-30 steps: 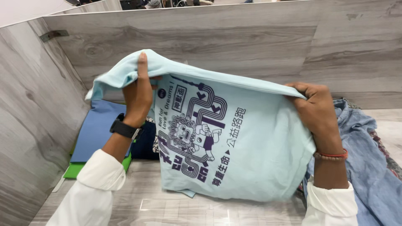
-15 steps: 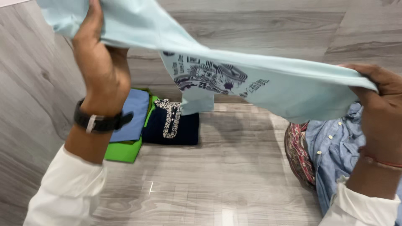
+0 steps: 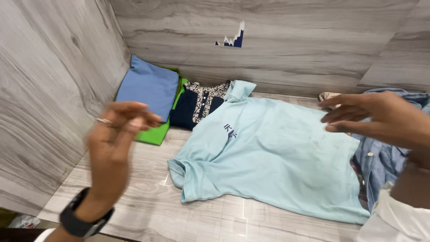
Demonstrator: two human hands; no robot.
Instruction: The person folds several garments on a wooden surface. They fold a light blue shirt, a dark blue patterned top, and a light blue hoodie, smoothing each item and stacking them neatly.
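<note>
While both hands, left hand [image 3: 112, 152] and right hand [image 3: 380, 117], hover open and empty, smooth light-blue T-shirt [image 3: 273, 152] flat before folding.

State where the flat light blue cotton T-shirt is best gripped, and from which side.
Probably pinch the light blue cotton T-shirt at the near left sleeve and along the lower hem, coming from the front edge: it lies spread flat, and both edges are uncovered and nearest the open hands.

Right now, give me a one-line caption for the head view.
Both hands, left hand and right hand, hover open above a light blue T-shirt spread flat on the grey table.
</note>
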